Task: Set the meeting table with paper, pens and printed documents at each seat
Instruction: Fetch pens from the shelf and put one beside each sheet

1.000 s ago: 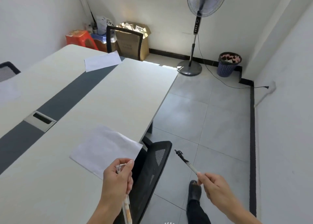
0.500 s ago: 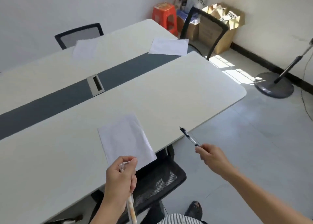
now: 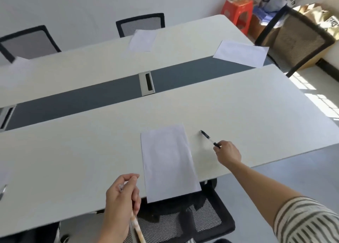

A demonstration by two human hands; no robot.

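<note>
White table (image 3: 91, 160), slim black-tipped pen (image 3: 209, 139)

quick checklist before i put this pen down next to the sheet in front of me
1. Pen gripped in right hand: ok, pinched at one end.
2. Pen over bare table right of the near sheet: ok.
3. Pen already resting on the table: cannot tell, its far tip looks close to the surface.
4. Near sheet fully on the table: not ok, its near edge overhangs above the chair.
5. More pens ready in left hand: ok, it holds a clear packet.
6. Other seats have pens: not ok, the far sheets show none.
</note>
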